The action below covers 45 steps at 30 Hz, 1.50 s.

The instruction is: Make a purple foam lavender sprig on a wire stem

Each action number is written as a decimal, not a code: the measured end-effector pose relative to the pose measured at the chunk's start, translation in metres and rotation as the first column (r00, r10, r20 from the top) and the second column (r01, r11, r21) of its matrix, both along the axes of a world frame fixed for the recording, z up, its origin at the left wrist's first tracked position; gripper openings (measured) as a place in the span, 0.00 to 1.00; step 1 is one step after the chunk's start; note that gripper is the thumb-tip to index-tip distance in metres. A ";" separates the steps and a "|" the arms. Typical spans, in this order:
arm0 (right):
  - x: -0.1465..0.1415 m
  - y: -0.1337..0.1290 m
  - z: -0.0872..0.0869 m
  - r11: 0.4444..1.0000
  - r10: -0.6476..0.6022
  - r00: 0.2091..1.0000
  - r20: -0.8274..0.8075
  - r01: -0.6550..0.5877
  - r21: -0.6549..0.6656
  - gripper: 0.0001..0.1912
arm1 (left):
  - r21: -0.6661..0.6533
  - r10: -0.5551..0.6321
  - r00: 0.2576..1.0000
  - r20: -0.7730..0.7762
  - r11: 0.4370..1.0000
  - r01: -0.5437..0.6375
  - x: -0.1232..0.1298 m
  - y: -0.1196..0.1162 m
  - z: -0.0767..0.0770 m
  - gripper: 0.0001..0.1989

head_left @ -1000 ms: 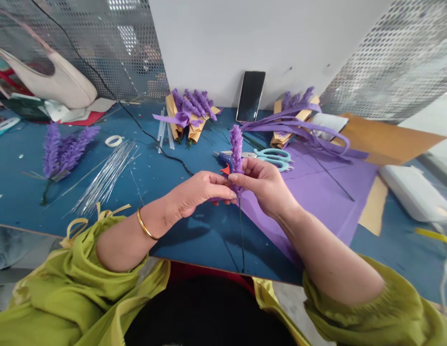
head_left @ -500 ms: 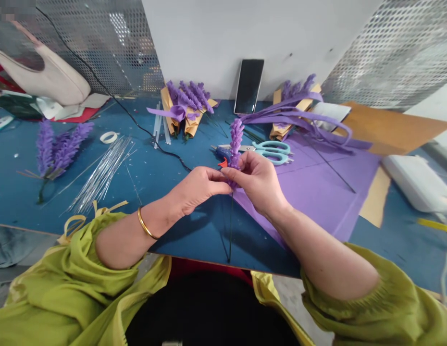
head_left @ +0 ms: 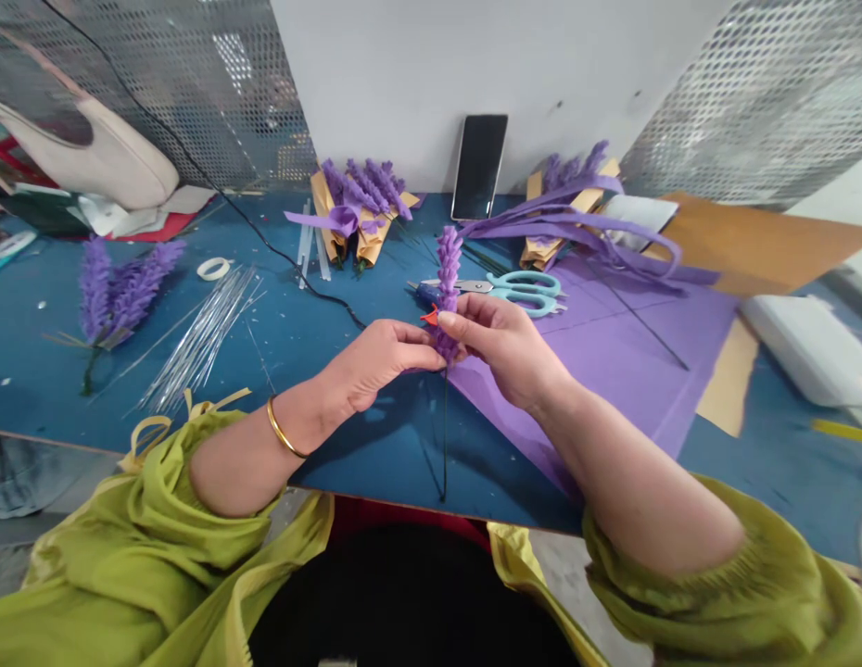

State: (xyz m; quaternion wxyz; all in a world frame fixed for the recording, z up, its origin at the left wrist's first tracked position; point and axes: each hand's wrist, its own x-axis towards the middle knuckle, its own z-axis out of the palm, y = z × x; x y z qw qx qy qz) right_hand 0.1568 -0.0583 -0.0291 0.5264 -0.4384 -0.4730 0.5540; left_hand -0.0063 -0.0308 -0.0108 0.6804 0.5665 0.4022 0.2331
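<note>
Currently, near edge of table [head_left: 306, 333] running just in front of person; blue surface showing between wires [head_left: 201, 343] at left and left hand [head_left: 389, 361]. Scissors [head_left: 525, 295] lying just beyond right hand [head_left: 504, 347]; purple sheet [head_left: 612, 343] spreading to right, passing under right forearm. Phone [head_left: 479, 167] leaning on far panel [head_left: 528, 65], screen showing dark. Left hand pinching base of flower [head_left: 449, 264] between thumb and fingers; right hand gripping its middle, fingers curling. Flower sitting mid-scene between hands, stem [head_left: 445, 426] pointing to near edge.
</note>
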 end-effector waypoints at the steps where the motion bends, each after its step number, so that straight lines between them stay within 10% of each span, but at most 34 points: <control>1: 0.004 0.001 0.002 0.997 0.071 0.996 -0.045 -0.072 -0.034 0.17 | -0.028 -0.007 1.000 0.014 1.000 0.007 -0.001 0.001 0.001 0.04; 8: 0.019 0.009 -0.003 0.939 0.321 0.927 -0.193 -0.338 -0.064 0.18 | -0.141 0.000 0.999 0.043 0.990 0.006 -0.005 0.004 0.001 0.07; 23: 0.014 0.008 -0.003 0.975 0.221 0.965 -0.141 -0.224 -0.005 0.16 | -0.064 -0.132 0.987 0.097 0.988 0.138 -0.009 0.008 0.005 0.10; 45: 0.004 0.004 0.002 0.994 0.085 0.994 -0.066 -0.080 0.079 0.15 | 0.085 -0.037 0.999 0.034 0.996 0.034 -0.007 0.003 0.011 0.09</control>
